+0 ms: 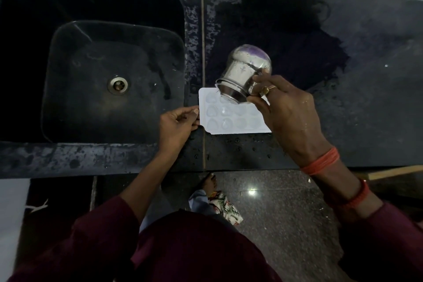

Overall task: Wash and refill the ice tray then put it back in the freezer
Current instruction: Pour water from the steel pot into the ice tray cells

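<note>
Gripping a tilted steel tumbler [242,71], the right hand [286,107] hovers just above the white ice tray [229,121] while the left hand [176,123] pinches its near edge, which looks thin, light and probably slick, so lift level by both ends.

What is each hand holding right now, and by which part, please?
The left hand pinches the white ice tray by its left edge; the right hand grips the tilted steel cup by its side near the rim.

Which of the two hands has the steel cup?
The right hand: it grips the tilted cup over the far row of the tray, while the left hand only pinches its left edge.
</note>
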A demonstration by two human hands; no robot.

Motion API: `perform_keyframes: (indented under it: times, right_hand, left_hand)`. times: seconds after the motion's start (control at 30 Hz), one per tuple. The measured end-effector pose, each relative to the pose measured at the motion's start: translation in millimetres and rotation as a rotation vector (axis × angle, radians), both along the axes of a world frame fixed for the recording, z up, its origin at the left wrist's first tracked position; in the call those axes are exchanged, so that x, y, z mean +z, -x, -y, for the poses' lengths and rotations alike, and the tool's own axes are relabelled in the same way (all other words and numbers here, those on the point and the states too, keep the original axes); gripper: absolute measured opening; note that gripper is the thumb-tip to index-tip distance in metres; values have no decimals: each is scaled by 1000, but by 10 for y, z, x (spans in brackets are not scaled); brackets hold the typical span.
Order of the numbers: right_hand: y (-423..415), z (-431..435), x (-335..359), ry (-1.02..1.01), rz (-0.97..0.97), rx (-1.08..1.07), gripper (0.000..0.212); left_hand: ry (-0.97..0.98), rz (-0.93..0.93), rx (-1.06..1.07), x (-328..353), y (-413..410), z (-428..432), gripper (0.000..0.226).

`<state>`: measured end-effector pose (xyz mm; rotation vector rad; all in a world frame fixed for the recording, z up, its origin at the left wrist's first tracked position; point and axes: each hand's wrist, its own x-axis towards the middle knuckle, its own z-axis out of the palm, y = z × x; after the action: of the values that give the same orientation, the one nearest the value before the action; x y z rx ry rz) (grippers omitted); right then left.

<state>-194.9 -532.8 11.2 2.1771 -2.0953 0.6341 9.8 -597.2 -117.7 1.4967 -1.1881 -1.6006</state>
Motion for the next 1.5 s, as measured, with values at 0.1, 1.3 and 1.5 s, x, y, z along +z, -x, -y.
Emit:
perform_keyframes:
  times: [0.1,1.3,1.5]
  right_hand:
    - [44,42,-22,-41,58,-58,18]
    - [539,746,-763,-168,1477,-545,15]
    - [579,719,-786,-198,1483,-537,24]
  left_hand:
    - [-7,0,-2,1,-4,3,15]
    - [-24,29,31,-34,26,16,17]
    - [-24,34,44,-57,33,12,17]
